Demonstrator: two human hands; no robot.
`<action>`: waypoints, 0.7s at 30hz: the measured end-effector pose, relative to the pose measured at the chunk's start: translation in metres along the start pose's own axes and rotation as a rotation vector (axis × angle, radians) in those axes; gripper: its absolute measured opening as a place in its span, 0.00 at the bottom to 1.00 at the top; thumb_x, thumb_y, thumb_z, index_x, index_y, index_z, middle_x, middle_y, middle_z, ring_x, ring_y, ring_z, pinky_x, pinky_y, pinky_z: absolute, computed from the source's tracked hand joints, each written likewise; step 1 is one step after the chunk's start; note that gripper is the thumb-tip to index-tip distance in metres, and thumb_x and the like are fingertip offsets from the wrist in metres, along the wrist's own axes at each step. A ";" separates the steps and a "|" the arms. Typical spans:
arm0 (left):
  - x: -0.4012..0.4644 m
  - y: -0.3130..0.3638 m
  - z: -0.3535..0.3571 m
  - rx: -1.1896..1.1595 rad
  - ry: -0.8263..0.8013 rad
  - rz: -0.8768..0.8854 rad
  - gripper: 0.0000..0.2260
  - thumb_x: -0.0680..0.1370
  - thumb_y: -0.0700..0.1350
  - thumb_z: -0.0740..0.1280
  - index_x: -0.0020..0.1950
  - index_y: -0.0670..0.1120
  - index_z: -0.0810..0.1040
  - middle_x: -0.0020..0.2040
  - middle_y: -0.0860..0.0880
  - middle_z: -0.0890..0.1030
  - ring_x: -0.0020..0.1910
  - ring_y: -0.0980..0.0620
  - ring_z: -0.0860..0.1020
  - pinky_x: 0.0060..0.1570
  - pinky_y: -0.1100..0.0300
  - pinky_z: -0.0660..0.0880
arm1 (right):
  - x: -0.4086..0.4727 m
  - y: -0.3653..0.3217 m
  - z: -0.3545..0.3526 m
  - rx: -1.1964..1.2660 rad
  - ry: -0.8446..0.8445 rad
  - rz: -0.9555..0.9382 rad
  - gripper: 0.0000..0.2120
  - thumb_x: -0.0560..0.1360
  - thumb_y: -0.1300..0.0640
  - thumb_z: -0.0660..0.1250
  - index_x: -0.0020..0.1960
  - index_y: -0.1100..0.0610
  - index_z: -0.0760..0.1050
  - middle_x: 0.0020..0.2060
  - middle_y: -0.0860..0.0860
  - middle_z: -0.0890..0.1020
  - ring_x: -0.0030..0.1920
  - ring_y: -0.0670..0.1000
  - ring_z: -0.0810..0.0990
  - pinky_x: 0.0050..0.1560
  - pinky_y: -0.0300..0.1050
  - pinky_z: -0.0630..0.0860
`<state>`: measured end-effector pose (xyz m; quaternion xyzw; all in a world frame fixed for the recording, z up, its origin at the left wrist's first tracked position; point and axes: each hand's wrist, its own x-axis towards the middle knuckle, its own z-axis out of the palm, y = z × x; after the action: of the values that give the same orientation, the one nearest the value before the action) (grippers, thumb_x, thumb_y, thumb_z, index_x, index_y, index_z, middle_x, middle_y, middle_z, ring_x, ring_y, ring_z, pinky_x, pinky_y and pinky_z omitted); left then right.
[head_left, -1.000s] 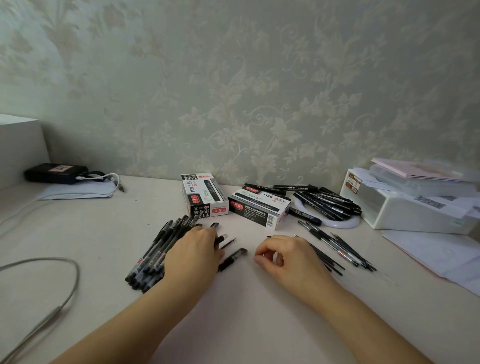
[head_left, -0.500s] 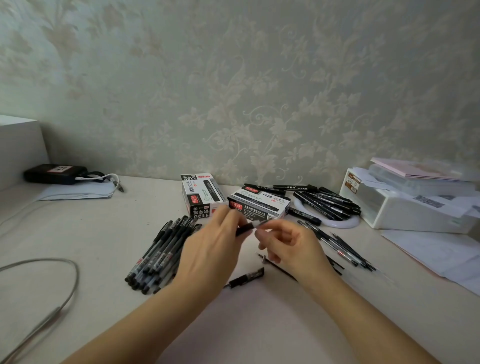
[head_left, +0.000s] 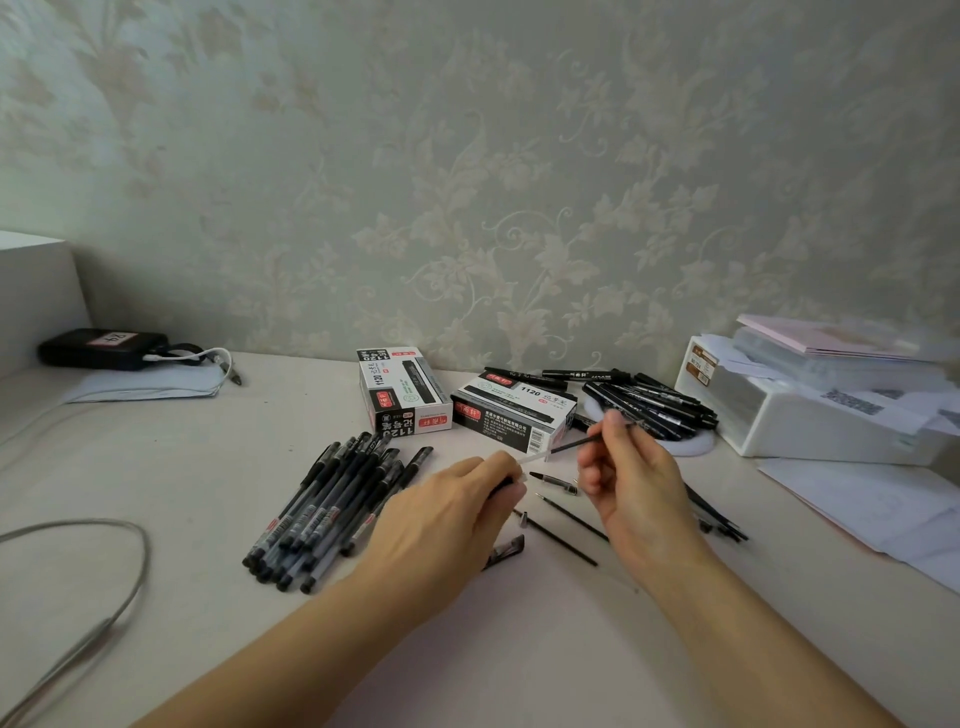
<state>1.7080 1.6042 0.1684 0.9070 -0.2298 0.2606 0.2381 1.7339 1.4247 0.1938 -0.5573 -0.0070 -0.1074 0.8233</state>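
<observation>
Your left hand is curled around a clear plastic pen tube. Its grip is closed on the tube, and only the pale end of the tube sticks out past your fingers. Your right hand is held up a little above the worktop. Its grip pinches a thin black ink stick between thumb and fingertips. The ink stick slants down to the left, and its low end is right at the open end of the tube. You cannot tell if it is inside or only touching.

Under your hands, on the worktop, lie two more thin black ink sticks, a small dark pen tip and a black pen cap. To the left of your left hand is a pile of black-capped clear pens. Behind the pile are two black, white and red cardboard pen boxes, side by side. To the right of them a heap of black markers rests on a white round plate. A white plastic box with papers on top stands at the far right.
</observation>
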 end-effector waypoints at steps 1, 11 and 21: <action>0.000 -0.001 0.000 -0.015 0.012 -0.007 0.11 0.81 0.61 0.48 0.50 0.59 0.66 0.41 0.59 0.72 0.38 0.57 0.70 0.29 0.60 0.70 | -0.001 0.000 0.002 0.007 -0.010 -0.001 0.15 0.82 0.52 0.61 0.40 0.58 0.76 0.27 0.50 0.78 0.26 0.43 0.72 0.28 0.33 0.72; 0.001 -0.001 -0.003 -0.047 0.042 -0.051 0.10 0.80 0.60 0.49 0.48 0.58 0.66 0.38 0.62 0.71 0.37 0.61 0.70 0.28 0.61 0.62 | -0.002 -0.001 0.002 0.035 -0.004 0.000 0.14 0.81 0.52 0.62 0.41 0.58 0.76 0.27 0.50 0.77 0.26 0.44 0.71 0.28 0.33 0.72; 0.001 -0.002 -0.003 -0.041 0.040 -0.029 0.11 0.81 0.61 0.49 0.49 0.58 0.67 0.37 0.61 0.71 0.37 0.59 0.71 0.28 0.63 0.63 | -0.002 0.002 0.002 -0.012 -0.048 -0.040 0.18 0.81 0.51 0.62 0.34 0.53 0.80 0.28 0.50 0.78 0.27 0.43 0.72 0.29 0.32 0.73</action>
<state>1.7094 1.6070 0.1704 0.8998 -0.2172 0.2705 0.2647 1.7328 1.4273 0.1926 -0.5642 -0.0370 -0.1104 0.8174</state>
